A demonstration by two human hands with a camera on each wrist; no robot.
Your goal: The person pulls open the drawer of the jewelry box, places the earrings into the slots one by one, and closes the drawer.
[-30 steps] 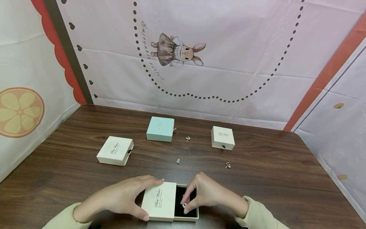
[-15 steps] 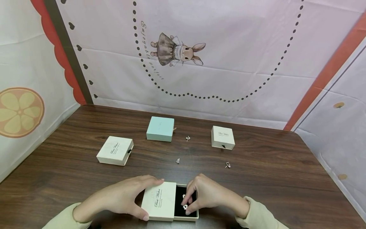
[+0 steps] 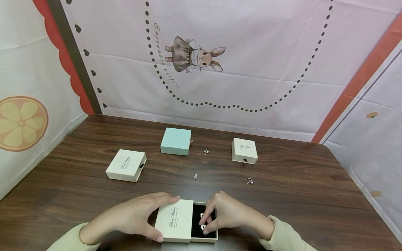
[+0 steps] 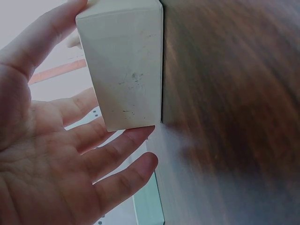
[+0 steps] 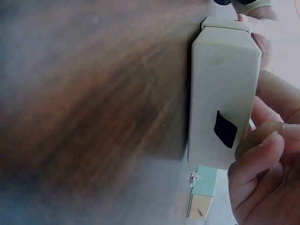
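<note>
A cream slide-out jewelry box point(image 3: 173, 221) lies at the table's near edge, its drawer with black lining point(image 3: 197, 234) partly pulled out to the right. My left hand point(image 3: 138, 213) grips the sleeve between thumb at the near edge and fingers at the far edge; the left wrist view shows the box's end wall point(image 4: 122, 70). Inside the drawer, my right hand point(image 3: 224, 212) has thumb and index fingertips at a small silvery earring point(image 3: 203, 227). A second earring point(image 3: 202, 215) lies farther back on the lining. The right wrist view shows the drawer front with a black pull tab point(image 5: 226, 130).
Two cream boxes stand farther back, one left point(image 3: 126, 164) and one right point(image 3: 244, 150). A mint box point(image 3: 176, 141) stands between them. Small earrings lie on the table: at the back point(image 3: 206, 151), in the middle point(image 3: 195, 176) and to the right point(image 3: 250, 181).
My right fingertips have lowered the earring and shifted slightly, so that both earrings now show on the black lining. My left hand and the box have stayed in place.
</note>
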